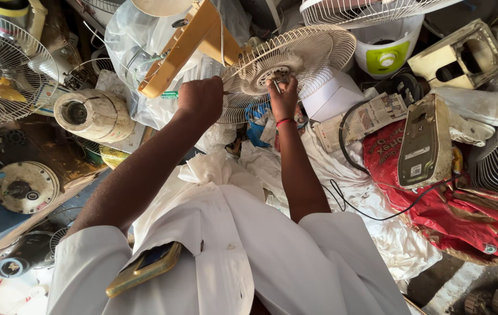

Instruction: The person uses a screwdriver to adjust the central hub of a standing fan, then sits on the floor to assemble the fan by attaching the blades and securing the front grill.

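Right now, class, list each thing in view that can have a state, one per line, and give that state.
Left hand: closed grip on a green-handled screwdriver.
Right hand: fingers at the hub of the fan guard.
White fan guard: off its fan, tilted.
Phone: tucked in shirt pocket.
Black cable: lying loose.

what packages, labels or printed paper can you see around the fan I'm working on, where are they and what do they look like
Red printed sack: right, crumpled, under the cream fan base.
White sticker labels: on the cream fan base, small rectangles.
Folded newspaper: right of the right hand, greyish.
Phone: shirt pocket, gold-edged, dark screen.
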